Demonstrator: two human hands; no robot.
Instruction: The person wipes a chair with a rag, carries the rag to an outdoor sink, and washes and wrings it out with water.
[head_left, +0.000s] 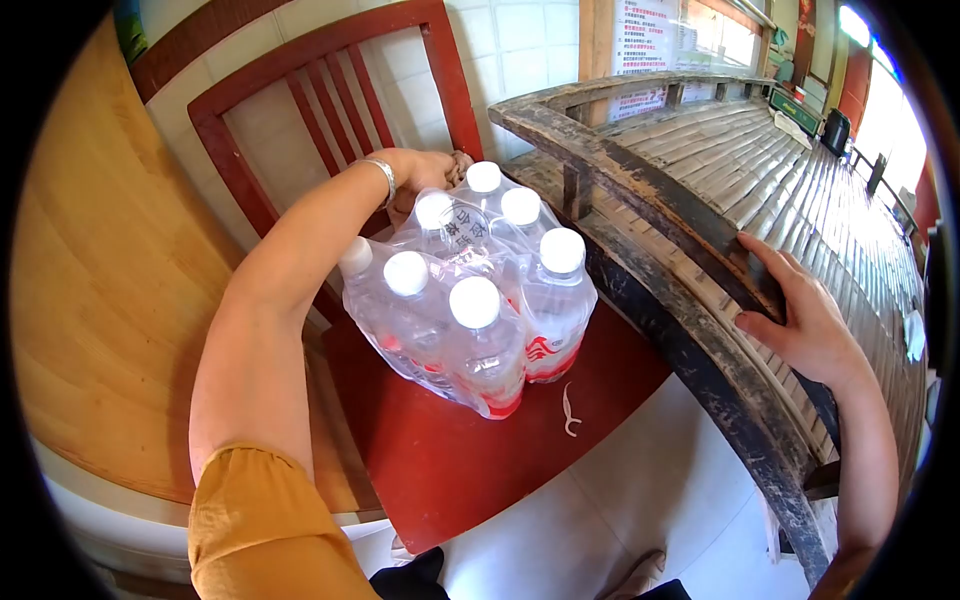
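Note:
A shrink-wrapped pack of several clear bottles (470, 300) with white caps and red labels stands on the seat of a red wooden chair (430, 470). My left hand (432, 172) is at the far side of the pack, near the chair's back; its fingers are bent and partly hidden behind the bottles, and what they hold, if anything, cannot be made out. On the dark wooden rail of a bamboo bench (690, 205), my right hand (795, 310) rests with thumb and fingers apart, holding nothing. A thin white strip (569, 410) lies on the seat right of the pack.
A wooden board or tabletop (110, 300) fills the left side. The bench runs along the right, with a dark kettle-like object (835, 131) and a green box (795, 112) at its far end. Printed sheets (640, 40) hang behind. Pale floor tiles and feet show below.

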